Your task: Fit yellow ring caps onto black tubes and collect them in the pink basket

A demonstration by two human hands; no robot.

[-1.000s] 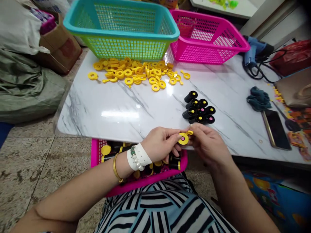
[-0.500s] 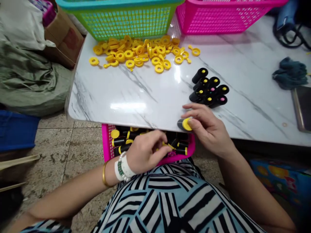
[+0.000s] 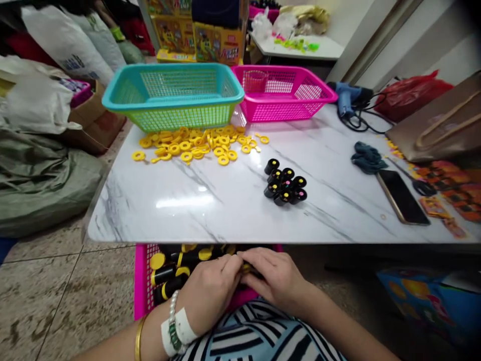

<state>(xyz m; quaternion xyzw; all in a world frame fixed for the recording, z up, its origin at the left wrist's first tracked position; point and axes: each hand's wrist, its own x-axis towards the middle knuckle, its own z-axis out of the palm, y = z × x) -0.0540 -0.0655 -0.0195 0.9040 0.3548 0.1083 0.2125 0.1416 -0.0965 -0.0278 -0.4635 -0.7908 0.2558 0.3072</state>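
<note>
My left hand (image 3: 214,283) and my right hand (image 3: 276,278) meet over a pink basket (image 3: 140,286) below the table's front edge. Between their closed fingertips a bit of a yellow-capped black cylinder (image 3: 246,269) shows; most of it is hidden. More black cylinders with yellow caps (image 3: 164,274) lie loose in the basket, partly covered by my left hand. On the table stands a cluster of black cylinders (image 3: 285,185) with small yellow or pink tips on top. Behind them to the left, yellow rings with short tabs (image 3: 199,143) are heaped.
A green-and-turquoise basket (image 3: 173,103) and another pink basket (image 3: 285,108) stand at the table's back. Rightward are a blue corded tool (image 3: 347,98), a dark cloth (image 3: 366,158), a phone (image 3: 403,197) and a paper bag (image 3: 439,125). Sacks (image 3: 45,185) fill the left side.
My right hand has come down from the table edge with the yellow-capped black cylinder and joined my left hand over the basket. The view has tilted up, showing more background.
</note>
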